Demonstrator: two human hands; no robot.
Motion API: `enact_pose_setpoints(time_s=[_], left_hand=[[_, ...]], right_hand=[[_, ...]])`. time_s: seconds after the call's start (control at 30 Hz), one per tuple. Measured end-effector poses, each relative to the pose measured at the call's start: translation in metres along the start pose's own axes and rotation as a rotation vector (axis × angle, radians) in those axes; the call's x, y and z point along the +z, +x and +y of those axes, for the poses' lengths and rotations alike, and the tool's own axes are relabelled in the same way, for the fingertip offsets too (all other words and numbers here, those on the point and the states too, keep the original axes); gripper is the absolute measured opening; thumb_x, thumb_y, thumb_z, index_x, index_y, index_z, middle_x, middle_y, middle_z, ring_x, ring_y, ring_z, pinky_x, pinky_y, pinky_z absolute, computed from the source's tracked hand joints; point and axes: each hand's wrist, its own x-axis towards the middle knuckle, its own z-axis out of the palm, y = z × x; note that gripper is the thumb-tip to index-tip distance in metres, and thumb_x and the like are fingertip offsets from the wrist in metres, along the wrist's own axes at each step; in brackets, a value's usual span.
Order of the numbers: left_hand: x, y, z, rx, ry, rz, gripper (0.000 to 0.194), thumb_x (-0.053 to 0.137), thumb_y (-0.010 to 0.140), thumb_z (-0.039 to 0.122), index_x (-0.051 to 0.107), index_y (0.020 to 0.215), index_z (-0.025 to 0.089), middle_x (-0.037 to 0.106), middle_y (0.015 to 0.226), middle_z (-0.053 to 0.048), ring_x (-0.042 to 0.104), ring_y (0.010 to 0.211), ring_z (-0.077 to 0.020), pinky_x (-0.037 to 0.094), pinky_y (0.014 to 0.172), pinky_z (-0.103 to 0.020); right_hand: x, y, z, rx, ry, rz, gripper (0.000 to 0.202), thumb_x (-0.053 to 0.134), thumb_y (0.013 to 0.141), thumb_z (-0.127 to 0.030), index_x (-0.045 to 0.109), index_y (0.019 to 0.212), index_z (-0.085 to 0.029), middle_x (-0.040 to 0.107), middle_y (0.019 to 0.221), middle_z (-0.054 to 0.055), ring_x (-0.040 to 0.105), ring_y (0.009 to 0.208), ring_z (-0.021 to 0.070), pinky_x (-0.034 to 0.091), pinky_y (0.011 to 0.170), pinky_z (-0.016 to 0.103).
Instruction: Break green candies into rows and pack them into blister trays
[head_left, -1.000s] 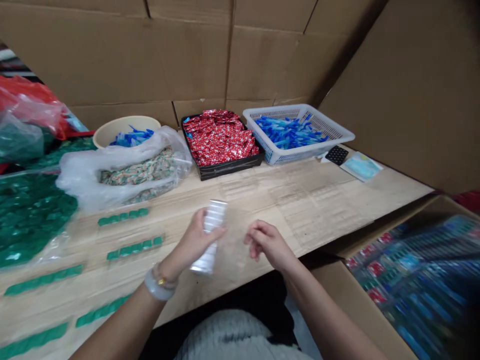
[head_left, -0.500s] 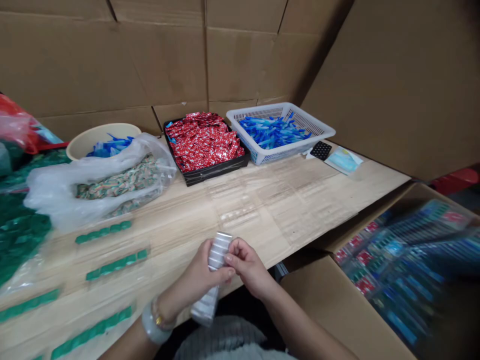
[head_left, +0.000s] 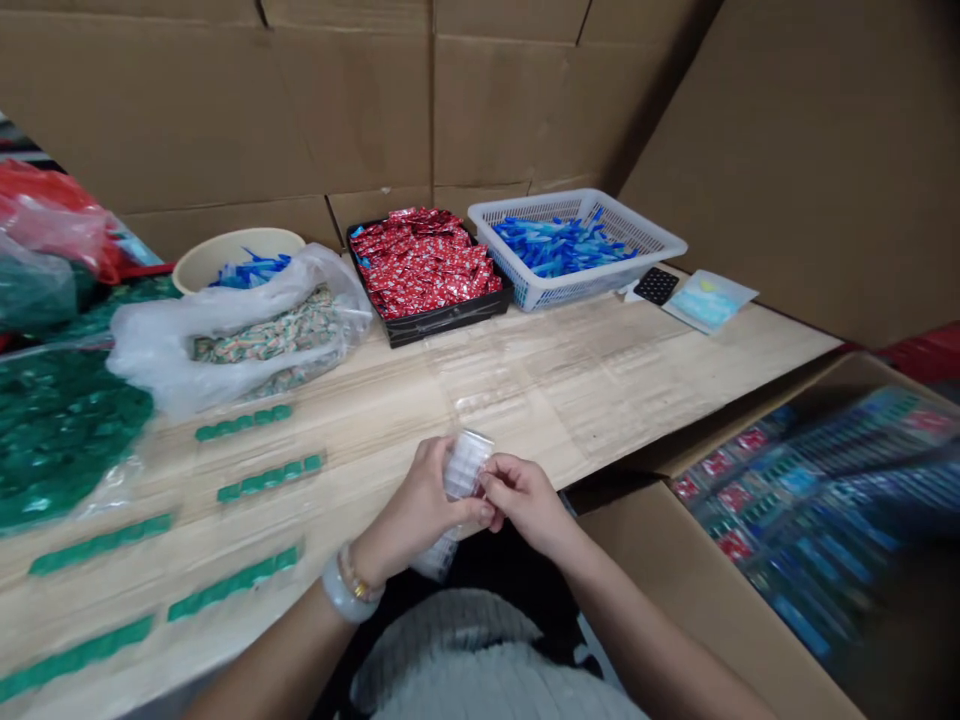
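Observation:
Above the table's front edge, my left hand [head_left: 424, 500] is wrapped round a long, clear, ridged plastic pack [head_left: 466, 462], perhaps nested trays. The pack is tilted, its lower end hanging below my fingers towards my lap. My right hand [head_left: 525, 503] is closed in a pinch at the pack's right edge, fingertips close to my left thumb. What exactly those fingertips grip is too small to make out. To the left, clear trays holding rows of green pieces [head_left: 270, 478] lie on the wooden table [head_left: 390, 400].
Along the back stand a cream bowl [head_left: 196, 265] with blue pieces, a black tray [head_left: 450, 322] of red sachets and a white basket [head_left: 585, 290] of blue items. An open plastic bag [head_left: 150, 335] lies left. A cardboard box [head_left: 660, 570] of packed sets stands right.
The view has swung left and down, so things sit further right and mostly higher. Both hands still hold the plastic pack, whose visible part below my left hand is shorter.

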Motion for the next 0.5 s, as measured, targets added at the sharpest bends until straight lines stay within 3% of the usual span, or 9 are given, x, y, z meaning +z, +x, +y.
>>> enact_pose_setpoints(time_s=[0.13,0.23,0.3,0.4,0.5], left_hand=[[-0.014,0.003,0.011,-0.111,-0.05,0.022,0.057,0.068,0.059,0.035,0.046,0.109,0.016,0.054,0.103,-0.008,0.051,0.096,-0.0242,0.04,0.085,-0.038],[-0.028,0.008,0.012,-0.25,-0.106,0.051,0.059,0.065,0.062,0.04,0.044,0.111,0.017,0.058,0.099,-0.007,0.055,0.091,-0.0238,0.043,0.081,-0.037],[-0.032,0.011,0.011,-0.257,-0.131,0.0,0.059,0.064,0.062,0.042,0.044,0.112,0.018,0.058,0.1,-0.006,0.056,0.091,-0.0235,0.043,0.081,-0.036],[-0.029,0.012,0.011,-0.249,-0.136,-0.104,0.06,0.064,0.062,0.043,0.043,0.112,0.018,0.058,0.101,-0.007,0.056,0.091,-0.0236,0.044,0.08,-0.036],[-0.026,0.008,0.012,-0.281,-0.077,-0.062,0.064,0.066,0.059,0.043,0.043,0.112,0.017,0.058,0.1,-0.008,0.056,0.091,-0.0249,0.044,0.08,-0.037]], right_hand=[[-0.038,-0.028,0.025,-0.063,0.116,0.231,0.017,0.058,0.068,-0.029,0.051,0.062,-0.015,0.055,0.047,-0.004,0.046,0.033,0.0056,0.034,0.031,0.015],[-0.074,-0.042,0.059,-0.038,0.365,0.463,0.023,0.063,0.065,-0.034,0.049,0.066,-0.016,0.059,0.057,-0.003,0.051,0.038,0.0059,0.04,0.034,0.015],[-0.09,-0.041,0.076,0.041,0.475,0.527,0.026,0.067,0.061,-0.034,0.048,0.067,-0.016,0.059,0.059,-0.003,0.056,0.044,0.0079,0.047,0.041,0.018],[-0.096,-0.035,0.082,0.163,0.417,0.567,0.028,0.066,0.062,-0.035,0.048,0.072,-0.016,0.058,0.057,-0.002,0.058,0.046,0.011,0.049,0.042,0.021],[-0.077,-0.034,0.065,0.119,0.208,0.613,0.03,0.061,0.067,-0.041,0.046,0.076,-0.017,0.054,0.053,-0.004,0.052,0.037,0.0089,0.04,0.033,0.018]])
